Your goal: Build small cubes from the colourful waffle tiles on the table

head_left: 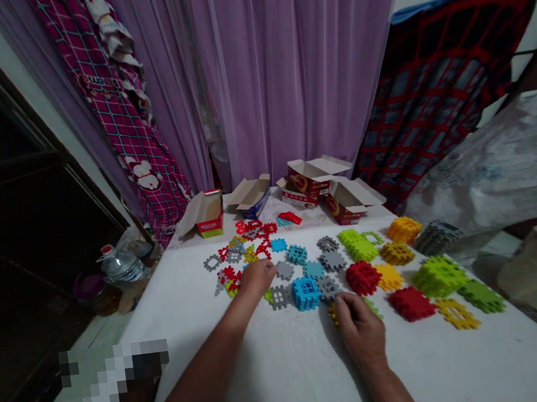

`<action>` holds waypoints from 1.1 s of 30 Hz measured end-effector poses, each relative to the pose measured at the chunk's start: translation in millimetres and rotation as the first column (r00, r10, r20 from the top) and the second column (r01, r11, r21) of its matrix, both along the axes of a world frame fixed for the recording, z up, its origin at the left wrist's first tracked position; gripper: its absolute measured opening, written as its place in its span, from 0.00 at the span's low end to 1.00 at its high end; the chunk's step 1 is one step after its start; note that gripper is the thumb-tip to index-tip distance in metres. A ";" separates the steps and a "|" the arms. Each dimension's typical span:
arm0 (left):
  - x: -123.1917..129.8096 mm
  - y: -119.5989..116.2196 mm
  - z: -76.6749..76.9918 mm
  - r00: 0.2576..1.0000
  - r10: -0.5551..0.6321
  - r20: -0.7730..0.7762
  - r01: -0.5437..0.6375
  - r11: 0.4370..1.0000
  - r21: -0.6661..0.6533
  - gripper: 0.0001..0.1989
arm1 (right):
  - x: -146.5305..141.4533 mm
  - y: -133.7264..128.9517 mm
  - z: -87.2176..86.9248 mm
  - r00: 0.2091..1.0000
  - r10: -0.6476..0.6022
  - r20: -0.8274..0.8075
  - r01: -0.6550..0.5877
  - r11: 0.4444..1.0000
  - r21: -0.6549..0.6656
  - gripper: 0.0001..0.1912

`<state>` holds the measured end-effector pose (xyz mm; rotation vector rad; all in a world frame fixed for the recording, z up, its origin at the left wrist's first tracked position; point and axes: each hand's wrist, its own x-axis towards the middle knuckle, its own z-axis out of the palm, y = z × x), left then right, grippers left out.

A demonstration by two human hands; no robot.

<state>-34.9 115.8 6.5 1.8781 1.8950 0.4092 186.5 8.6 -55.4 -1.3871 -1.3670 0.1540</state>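
Observation:
My left hand point(257, 278) is over the loose pile of mixed pieces, its fingers pressed together beside a grey piece point(285, 270); what they hold, if anything, is too small to name. My right hand point(361, 328) has its fingers curled near the table's front part, with yellow and green pieces partly hidden behind it. Between the hands are a blue stack point(306, 293) and a grey window piece point(279, 297). Red point(363, 278), lime point(357, 245) and orange point(404, 229) stacks stand on the right.
Open cardboard boxes, among them a red one point(209, 215) and a blue one point(255, 197), line the back of the white table point(279, 369). Purple curtains point(261, 65) hang behind. Water bottles point(122, 264) stand left of the table.

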 end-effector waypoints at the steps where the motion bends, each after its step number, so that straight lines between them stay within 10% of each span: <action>1: -4.9 -1.1 2.9 0.999 -0.016 -0.040 0.017 1.000 0.021 0.11 | 0.5 -0.3 0.8 1.000 0.011 0.005 -0.011 1.000 -0.006 0.17; 12: -75.0 1.0 7.2 0.895 -0.249 -0.370 0.264 0.965 -0.010 0.21 | -1.8 -1.0 2.5 0.999 0.017 0.029 -0.017 1.000 0.012 0.13; 33: -58.6 24.0 17.2 0.882 -0.453 -0.126 0.443 0.891 -0.102 0.29 | 0.8 0.3 0.1 1.000 0.012 0.029 -0.012 1.000 -0.002 0.14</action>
